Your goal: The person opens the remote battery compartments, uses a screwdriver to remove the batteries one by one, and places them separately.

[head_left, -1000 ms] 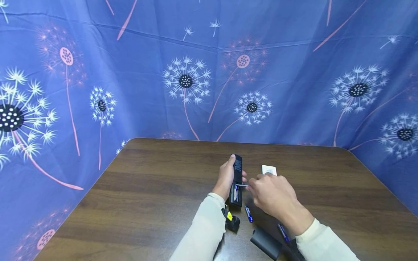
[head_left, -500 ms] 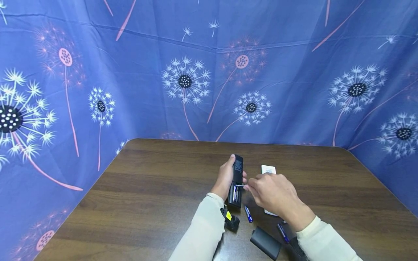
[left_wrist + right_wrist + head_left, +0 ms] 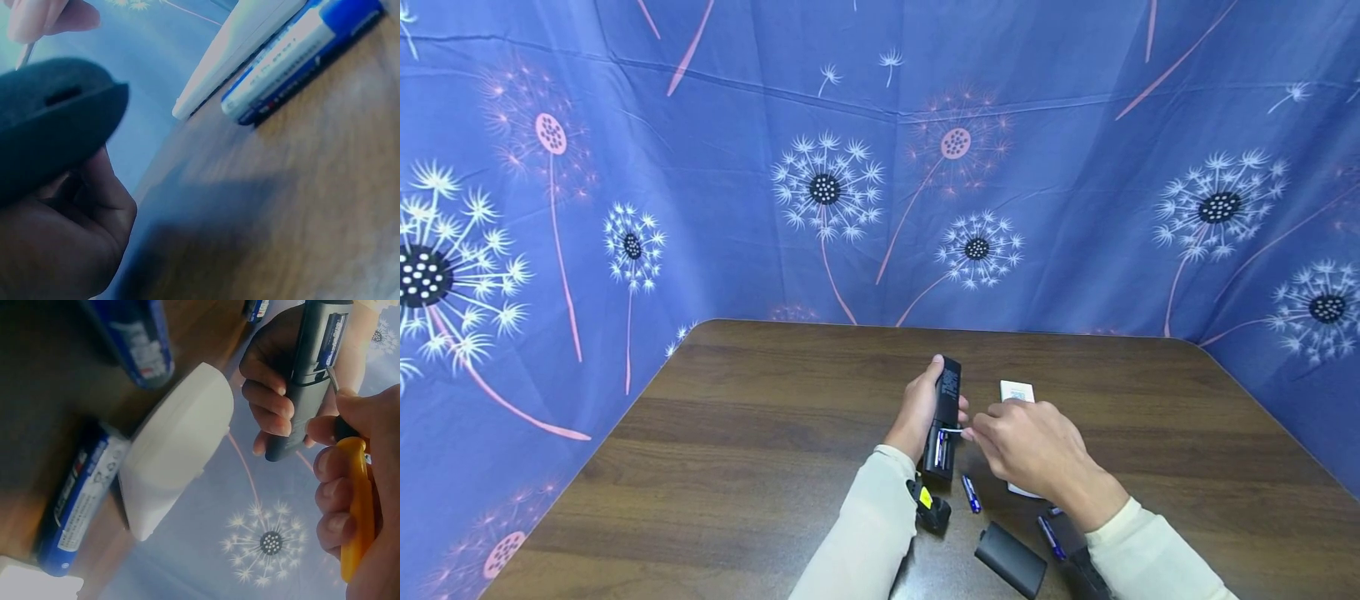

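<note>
My left hand [image 3: 917, 410] grips a black remote control [image 3: 951, 379], its back facing up and its battery compartment uncovered. A blue battery [image 3: 329, 340] lies inside that compartment in the right wrist view. In my right hand [image 3: 1030, 442] is a yellow-handled tool [image 3: 357, 509] with a black collar and a thin metal shaft, curved in the right wrist view. Its tip meets the compartment's inner end, beside the battery. The left wrist view shows the remote's end close up, with my left hand [image 3: 69, 244] curled beneath it.
Loose blue batteries lie on the table, one [image 3: 971, 493] near the remote and another [image 3: 1051, 537] by the right sleeve. A dark grey cover-like piece [image 3: 1011, 560] sits in front. A white object [image 3: 1017, 391] stands partly behind my right hand. Patterned blue cloth [image 3: 880, 167] hangs behind.
The remote has tilted slightly and shifted a little in my left hand. My right hand keeps the tool's tip in the compartment, with only small movement.
</note>
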`<move>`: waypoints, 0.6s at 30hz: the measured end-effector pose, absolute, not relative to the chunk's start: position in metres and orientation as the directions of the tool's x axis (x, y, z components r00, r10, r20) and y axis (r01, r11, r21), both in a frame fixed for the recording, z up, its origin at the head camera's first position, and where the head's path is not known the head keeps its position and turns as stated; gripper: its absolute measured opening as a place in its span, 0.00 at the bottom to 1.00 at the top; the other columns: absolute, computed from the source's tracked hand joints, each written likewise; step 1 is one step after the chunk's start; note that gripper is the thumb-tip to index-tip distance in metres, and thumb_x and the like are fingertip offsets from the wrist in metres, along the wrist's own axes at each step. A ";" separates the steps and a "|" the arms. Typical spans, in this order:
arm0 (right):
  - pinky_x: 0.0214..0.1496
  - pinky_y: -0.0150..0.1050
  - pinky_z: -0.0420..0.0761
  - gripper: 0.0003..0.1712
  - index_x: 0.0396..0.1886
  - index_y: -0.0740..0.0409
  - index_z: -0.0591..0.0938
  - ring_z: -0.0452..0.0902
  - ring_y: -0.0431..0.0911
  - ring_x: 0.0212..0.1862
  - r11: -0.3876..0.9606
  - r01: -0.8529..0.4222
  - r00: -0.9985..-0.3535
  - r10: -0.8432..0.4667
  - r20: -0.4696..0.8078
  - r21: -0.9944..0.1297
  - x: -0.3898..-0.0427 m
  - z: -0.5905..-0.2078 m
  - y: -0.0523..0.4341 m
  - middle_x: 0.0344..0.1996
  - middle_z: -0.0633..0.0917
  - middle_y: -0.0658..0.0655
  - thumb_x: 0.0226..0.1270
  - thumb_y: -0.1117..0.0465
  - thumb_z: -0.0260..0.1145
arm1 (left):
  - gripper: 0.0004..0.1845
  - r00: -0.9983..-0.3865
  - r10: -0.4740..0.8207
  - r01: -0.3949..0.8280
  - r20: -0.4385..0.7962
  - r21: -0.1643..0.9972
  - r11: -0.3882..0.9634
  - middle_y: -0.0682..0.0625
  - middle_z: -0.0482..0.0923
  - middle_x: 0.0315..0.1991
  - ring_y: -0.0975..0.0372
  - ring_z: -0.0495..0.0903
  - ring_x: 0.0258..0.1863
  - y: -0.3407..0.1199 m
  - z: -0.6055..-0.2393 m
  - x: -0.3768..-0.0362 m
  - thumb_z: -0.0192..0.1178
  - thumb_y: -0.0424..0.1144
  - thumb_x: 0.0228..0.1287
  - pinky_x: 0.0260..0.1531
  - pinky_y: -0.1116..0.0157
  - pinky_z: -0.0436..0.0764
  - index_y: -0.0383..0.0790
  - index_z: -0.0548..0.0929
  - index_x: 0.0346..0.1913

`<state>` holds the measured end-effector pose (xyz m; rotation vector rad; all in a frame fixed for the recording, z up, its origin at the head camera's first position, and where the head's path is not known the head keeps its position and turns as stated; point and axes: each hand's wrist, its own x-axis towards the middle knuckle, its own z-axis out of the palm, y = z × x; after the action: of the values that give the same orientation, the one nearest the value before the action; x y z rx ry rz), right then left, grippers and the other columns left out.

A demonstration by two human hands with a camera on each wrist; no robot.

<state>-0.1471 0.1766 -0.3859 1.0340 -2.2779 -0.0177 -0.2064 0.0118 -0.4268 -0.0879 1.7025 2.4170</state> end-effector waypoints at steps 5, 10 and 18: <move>0.13 0.32 0.59 0.16 0.16 0.46 0.79 0.59 0.36 0.16 0.684 -0.682 -0.477 -0.685 0.551 0.260 -0.148 -0.387 0.177 0.13 0.68 0.41 0.62 0.53 0.70 | 0.38 -0.981 0.114 -0.185 -0.155 0.922 -0.340 0.46 0.80 0.25 0.60 0.80 0.20 0.013 -0.428 -0.208 0.47 0.67 0.71 0.19 0.62 0.81 0.29 0.78 0.54; 0.12 0.32 0.57 0.18 0.15 0.45 0.75 0.58 0.35 0.16 0.678 -0.687 -0.466 -0.686 0.559 0.261 -0.148 -0.388 0.178 0.13 0.67 0.41 0.63 0.53 0.69 | 0.40 -0.980 0.120 -0.191 -0.160 0.923 -0.335 0.46 0.80 0.27 0.59 0.80 0.21 0.012 -0.428 -0.207 0.47 0.68 0.70 0.20 0.61 0.81 0.29 0.78 0.56; 0.13 0.30 0.55 0.18 0.15 0.45 0.74 0.55 0.33 0.16 0.674 -0.694 -0.460 -0.687 0.563 0.254 -0.149 -0.389 0.179 0.14 0.64 0.40 0.63 0.53 0.69 | 0.42 -0.980 0.124 -0.188 -0.154 0.920 -0.343 0.46 0.81 0.25 0.60 0.80 0.20 0.012 -0.426 -0.207 0.47 0.68 0.71 0.19 0.62 0.81 0.25 0.77 0.56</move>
<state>-0.1487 0.1787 -0.3885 1.0583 -2.2388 0.0153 -0.2069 0.0123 -0.4264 -0.0841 1.6750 2.4280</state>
